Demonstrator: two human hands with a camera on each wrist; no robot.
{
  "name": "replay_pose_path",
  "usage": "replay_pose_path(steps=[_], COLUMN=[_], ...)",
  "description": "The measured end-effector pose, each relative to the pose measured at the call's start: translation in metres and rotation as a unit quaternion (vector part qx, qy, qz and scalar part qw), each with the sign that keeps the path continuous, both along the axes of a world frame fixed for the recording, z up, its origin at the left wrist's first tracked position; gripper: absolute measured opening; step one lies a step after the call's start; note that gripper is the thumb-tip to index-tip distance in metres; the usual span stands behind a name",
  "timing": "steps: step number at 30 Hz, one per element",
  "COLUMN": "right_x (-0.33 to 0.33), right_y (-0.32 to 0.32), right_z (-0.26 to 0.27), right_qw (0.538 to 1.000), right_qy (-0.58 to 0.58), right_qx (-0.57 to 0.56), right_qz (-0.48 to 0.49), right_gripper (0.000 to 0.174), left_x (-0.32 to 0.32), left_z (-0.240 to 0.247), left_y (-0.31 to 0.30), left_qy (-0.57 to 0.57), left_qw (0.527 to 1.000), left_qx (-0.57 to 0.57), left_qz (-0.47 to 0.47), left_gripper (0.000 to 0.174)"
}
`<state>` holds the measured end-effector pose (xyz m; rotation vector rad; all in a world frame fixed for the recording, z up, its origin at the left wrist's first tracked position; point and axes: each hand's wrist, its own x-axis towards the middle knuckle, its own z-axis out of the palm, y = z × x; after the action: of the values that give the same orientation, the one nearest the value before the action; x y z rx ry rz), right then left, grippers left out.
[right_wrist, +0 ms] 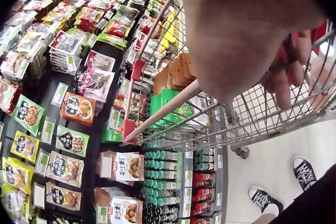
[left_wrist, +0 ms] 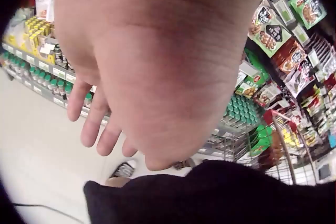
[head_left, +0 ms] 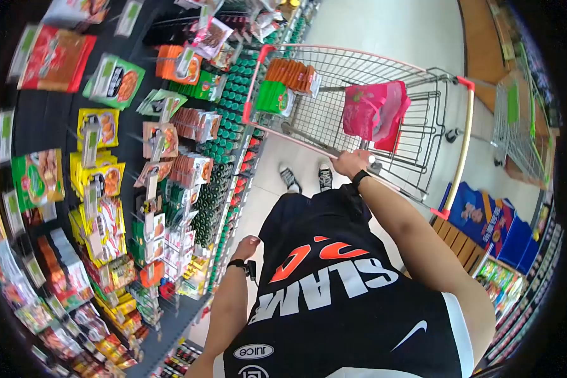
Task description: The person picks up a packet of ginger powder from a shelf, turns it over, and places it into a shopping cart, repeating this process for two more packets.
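Observation:
In the head view my right hand (head_left: 353, 165) is at the near side rail of a shopping cart (head_left: 334, 150), its fingers curled over the rail. Pink shows between those fingers (right_wrist: 283, 90) in the right wrist view. Inside the cart a pink shopping bag (head_left: 365, 110) lies close to that hand. Green packs (head_left: 272, 97) and orange-brown packs (head_left: 291, 75) are stacked at the cart's far-left end. My left hand (head_left: 247, 247) hangs beside the dark shorts, holding nothing. Its loose fingers (left_wrist: 94, 124) point down toward the floor in the left wrist view.
Shelves of hanging snack packs (head_left: 101, 176) run along the left side. Rows of green-capped bottles (head_left: 233, 104) line the lower shelf beside the cart. Another cart (head_left: 516, 120) stands at the right. Below it are a wooden slatted stand (head_left: 457, 242) and a blue printed display (head_left: 485, 214).

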<state>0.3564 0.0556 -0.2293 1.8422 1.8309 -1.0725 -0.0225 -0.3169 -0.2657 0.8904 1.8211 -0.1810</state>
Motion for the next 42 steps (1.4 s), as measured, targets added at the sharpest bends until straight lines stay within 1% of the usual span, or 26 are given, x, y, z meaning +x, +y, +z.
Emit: replay_pose_path(steps=[1,2,3,5,6,9,11,13,15,16,17,19,21,22,23,25,26,28,29,30,31,33,35,37,39,42], right_x=[-0.001,-0.002,-0.002,-0.003,-0.002,0.001,0.014,0.014,0.019,0.031,0.063,0.064,0.072,0.076,0.068,0.041,0.041,0.036,0.03,0.018,0.003,-0.062,-0.085,-0.119,-0.139,-0.174], right_y=[0.001,0.003,0.003,0.005,0.005,0.009,0.016,0.017,0.026,0.025,0.038,0.042,0.046,0.053,0.058,0.068,0.084,0.137,0.163,0.189,0.21,0.237,0.267,0.279,0.28,0.263], right_z=[0.004,0.008,0.008,-0.003,-0.009,-0.028,-0.057,-0.065,-0.067,-0.095,-0.162,-0.143,-0.135,-0.135,-0.118,-0.064,-0.07,-0.102,-0.117,-0.126,-0.127,-0.063,-0.097,-0.112,-0.193,-0.251], right_qw=[1.0,0.997,0.997,0.995,0.996,0.999,0.997,0.999,0.992,0.989,0.983,0.919,0.838,0.785,0.854,0.946,0.946,0.907,0.882,0.867,0.856,0.863,0.84,0.858,0.89,0.957], right_qy=[0.001,-0.036,-0.048,-0.074,-0.069,-0.036,-0.006,0.03,0.073,0.132,0.174,0.295,0.356,0.388,0.35,0.249,0.245,0.33,0.374,0.4,0.419,0.4,0.449,0.449,0.429,0.193], right_qx=[-0.005,0.01,0.005,0.001,0.005,-0.019,-0.065,-0.024,-0.098,-0.071,-0.062,-0.245,-0.354,-0.399,-0.293,-0.075,-0.07,-0.142,-0.172,-0.182,-0.184,-0.15,-0.202,-0.21,-0.148,-0.173], right_qz=[0.003,0.062,0.065,0.071,0.06,0.033,0.038,0.027,0.025,-0.015,0.009,-0.088,-0.213,-0.273,-0.25,-0.196,-0.198,-0.219,-0.229,-0.237,-0.241,-0.268,-0.227,-0.134,0.05,0.129], right_gripper=[0.065,0.072,0.071,0.071,0.072,0.076,0.078,0.077,0.093,0.096,0.086,0.075,0.059,0.052,0.05,0.046,0.045,0.043,0.043,0.042,0.041,0.039,0.037,0.036,0.043,0.058], left_x=[0.004,0.01,0.008,0.01,0.008,0.002,-0.012,-0.03,-0.047,-0.053,-0.057,-0.06,-0.081,-0.074,-0.067,-0.071,-0.063,-0.08,-0.086,-0.081,-0.085,-0.09,-0.101,-0.089,-0.077,-0.053], left_z=[0.002,0.003,-0.011,-0.006,-0.002,0.021,0.018,0.003,-0.019,-0.038,-0.048,-0.064,-0.137,-0.114,-0.087,-0.086,-0.045,-0.045,-0.046,-0.02,-0.007,0.015,0.017,0.063,0.087,0.113], left_y=[0.0,0.001,0.003,0.027,0.041,0.06,0.048,0.031,-0.008,-0.031,-0.05,-0.1,-0.172,-0.172,-0.172,-0.176,-0.148,-0.117,-0.109,-0.08,-0.055,0.001,0.042,0.118,0.172,0.222], left_qy=[0.0,-0.011,-0.013,-0.02,-0.033,-0.037,-0.038,-0.034,-0.027,-0.045,-0.056,-0.076,-0.148,-0.143,-0.134,-0.182,-0.106,-0.097,-0.092,-0.066,-0.046,-0.026,-0.064,-0.03,-0.032,-0.037], left_qw=[0.999,0.988,0.98,0.973,0.976,0.959,0.945,0.935,0.932,0.922,0.923,0.917,0.941,0.924,0.902,0.882,0.934,0.95,0.956,0.929,0.939,0.945,0.947,0.969,0.968,0.966], left_qx=[0.017,0.145,0.19,0.208,0.178,0.23,0.275,0.294,0.281,0.277,0.233,0.133,0.029,-0.02,-0.066,-0.101,-0.03,0.017,0.037,0.05,0.078,0.102,0.14,0.156,0.143,0.126], left_qz=[0.033,0.055,0.054,0.099,0.125,0.162,0.173,0.197,0.227,0.267,0.302,0.368,0.304,0.354,0.405,0.424,0.34,0.296,0.275,0.361,0.331,0.311,0.283,0.189,0.206,0.223], left_gripper=[0.033,0.026,0.026,0.025,0.031,0.03,0.029,0.029,0.029,0.029,0.029,0.028,0.027,0.026,0.025,0.025,0.024,0.023,0.023,0.021,0.02,0.019,0.021,0.021,0.021,0.022])
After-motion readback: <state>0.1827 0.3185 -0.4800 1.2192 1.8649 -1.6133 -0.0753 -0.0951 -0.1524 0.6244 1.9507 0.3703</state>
